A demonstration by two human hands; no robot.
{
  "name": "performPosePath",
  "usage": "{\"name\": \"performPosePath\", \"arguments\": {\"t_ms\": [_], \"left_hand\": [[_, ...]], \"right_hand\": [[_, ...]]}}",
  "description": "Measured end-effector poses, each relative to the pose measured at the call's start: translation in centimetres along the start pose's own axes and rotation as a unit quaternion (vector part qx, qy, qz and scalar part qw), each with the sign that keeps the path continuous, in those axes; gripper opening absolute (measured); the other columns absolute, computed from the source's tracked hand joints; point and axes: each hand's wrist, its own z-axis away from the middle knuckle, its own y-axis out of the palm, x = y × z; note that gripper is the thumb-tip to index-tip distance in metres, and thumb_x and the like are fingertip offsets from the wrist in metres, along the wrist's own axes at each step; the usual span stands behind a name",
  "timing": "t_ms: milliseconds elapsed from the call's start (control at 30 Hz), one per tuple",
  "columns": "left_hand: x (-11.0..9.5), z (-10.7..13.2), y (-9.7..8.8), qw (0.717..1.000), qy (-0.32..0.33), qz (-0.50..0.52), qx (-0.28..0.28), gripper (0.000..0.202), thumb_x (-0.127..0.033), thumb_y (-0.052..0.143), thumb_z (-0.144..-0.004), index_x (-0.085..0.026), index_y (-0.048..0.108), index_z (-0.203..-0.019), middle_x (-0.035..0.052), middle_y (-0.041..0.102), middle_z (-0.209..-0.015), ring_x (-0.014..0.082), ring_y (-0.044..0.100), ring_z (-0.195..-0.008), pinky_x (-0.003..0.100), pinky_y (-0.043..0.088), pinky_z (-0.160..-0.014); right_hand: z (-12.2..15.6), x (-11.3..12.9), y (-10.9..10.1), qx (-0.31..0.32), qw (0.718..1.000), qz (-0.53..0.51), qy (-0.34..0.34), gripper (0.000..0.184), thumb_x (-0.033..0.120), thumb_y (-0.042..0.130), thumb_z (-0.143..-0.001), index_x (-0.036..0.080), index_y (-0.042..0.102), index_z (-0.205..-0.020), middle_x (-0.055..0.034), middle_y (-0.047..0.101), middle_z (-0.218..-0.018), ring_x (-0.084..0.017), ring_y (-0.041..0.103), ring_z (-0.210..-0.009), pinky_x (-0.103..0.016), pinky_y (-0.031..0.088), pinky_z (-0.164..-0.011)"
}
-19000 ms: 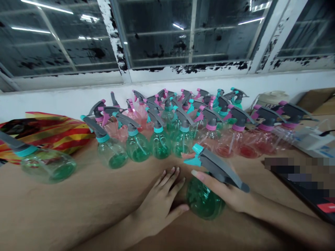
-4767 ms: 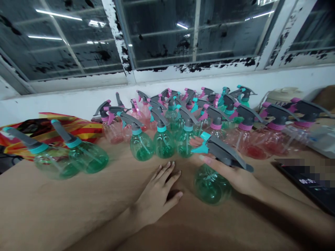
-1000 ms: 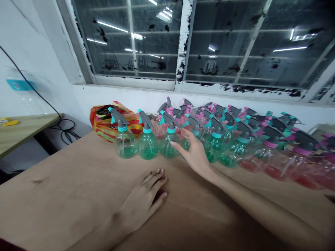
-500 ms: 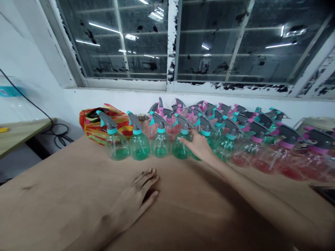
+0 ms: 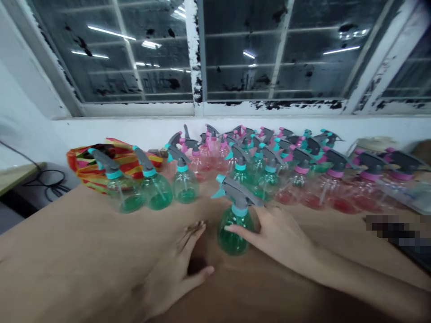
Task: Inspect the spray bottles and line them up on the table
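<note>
Brown wooden surface [image 5: 84, 260] seen from above, against a white wall below dark windows [image 5: 245, 54]. A person's right hand [image 5: 272, 224] grips a clear green spray bottle [image 5: 234, 220] by its round body, thumb across the front; its grey head and turquoise nozzle point to the left. Beside it the left hand [image 5: 175, 269], slightly blurred, lies with thumb spread, apart from the bottle. Three green bottles [image 5: 156, 193] stand farther left, in front of a red-and-yellow bag [image 5: 89, 177]. Behind and to the right crowd more bottles [image 5: 321, 193], green with turquoise collars and pink with pink collars. At the right edge lies a dark, partly pixelated device [image 5: 415, 253]; at far left, a black cable [image 5: 50, 183].
</note>
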Motion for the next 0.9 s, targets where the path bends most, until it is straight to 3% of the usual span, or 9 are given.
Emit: {"name": "performPosePath", "arguments": {"t_ms": [133,233,333,467,633,800,900], "left_hand": [[-5.2,-4.0,0.8,0.992,0.039,0.105,0.06,0.095,-0.054,0.064,-0.079,-0.028,0.001,-0.146,0.0136,0.034,-0.144,0.035,0.037,-0.128,0.052,0.036,-0.099],[-8.0,-7.0,2.1,0.974,0.048,0.207,0.075,0.085,-0.05,0.067,-0.077,-0.026,0.018,-0.143,0.0117,0.043,-0.138,0.0333,0.042,-0.124,0.049,0.04,-0.096],[-9.6,-9.2,3.5,0.964,0.058,0.243,0.087,0.083,-0.047,0.07,-0.074,-0.023,0.026,-0.14,0.012,0.049,-0.131,0.0332,0.047,-0.119,0.048,0.043,-0.092],[-11.1,-10.5,4.7,0.96,0.07,0.252,0.098,0.087,-0.046,0.073,-0.071,-0.024,0.024,-0.14,0.0124,0.049,-0.129,0.034,0.047,-0.118,0.051,0.042,-0.091],[-12.1,-11.2,5.1,0.964,0.078,0.233,0.099,0.091,-0.046,0.073,-0.07,-0.024,0.022,-0.141,0.0134,0.047,-0.13,0.0348,0.046,-0.118,0.053,0.042,-0.091],[-12.5,-11.7,4.7,0.969,0.084,0.211,0.1,0.091,-0.05,0.073,-0.069,-0.023,0.024,-0.141,0.013,0.042,-0.136,0.0352,0.043,-0.121,0.052,0.042,-0.092],[-12.4,-12.0,4.3,0.966,0.077,0.218,0.112,0.088,-0.051,0.073,-0.069,-0.024,0.028,-0.139,0.0124,0.044,-0.135,0.0352,0.044,-0.121,0.051,0.042,-0.092]], "right_hand": [[2.3,-1.9,-2.1,0.002,0.999,-0.017,-0.034,0.063,0.065,0.051,-0.076,0.016,0.059,-0.116,-0.0136,0.068,-0.096,-0.032,0.067,-0.076,-0.043,0.052,-0.057],[3.2,-4.1,-3.5,0.001,0.999,-0.024,-0.048,0.063,0.064,0.054,-0.074,0.015,0.06,-0.113,-0.0143,0.068,-0.101,-0.033,0.065,-0.086,-0.044,0.053,-0.063],[4.0,-6.2,-4.8,0.022,0.998,-0.047,-0.034,0.062,0.065,0.056,-0.072,0.016,0.061,-0.11,-0.0138,0.067,-0.103,-0.032,0.064,-0.091,-0.045,0.052,-0.069],[4.7,-8.6,-5.6,0.035,0.99,-0.136,-0.001,0.057,0.062,0.064,-0.067,0.022,0.058,-0.107,-0.0081,0.066,-0.101,-0.028,0.061,-0.094,-0.044,0.051,-0.077],[4.6,-10.5,-4.7,0.024,0.955,-0.294,0.006,0.056,0.045,0.073,-0.067,0.024,0.05,-0.114,-0.0057,0.063,-0.11,-0.024,0.059,-0.1,-0.039,0.05,-0.082],[2.8,-10.3,-4.2,0.03,0.899,-0.436,-0.022,0.056,0.034,0.068,-0.072,0.027,0.046,-0.123,-0.0046,0.064,-0.108,-0.021,0.062,-0.094,-0.038,0.051,-0.081],[1.7,-9.7,-4.1,0.027,0.894,-0.444,-0.045,0.045,0.034,0.064,-0.076,0.028,0.052,-0.119,-0.0029,0.066,-0.103,-0.02,0.064,-0.087,-0.037,0.052,-0.078]]}}
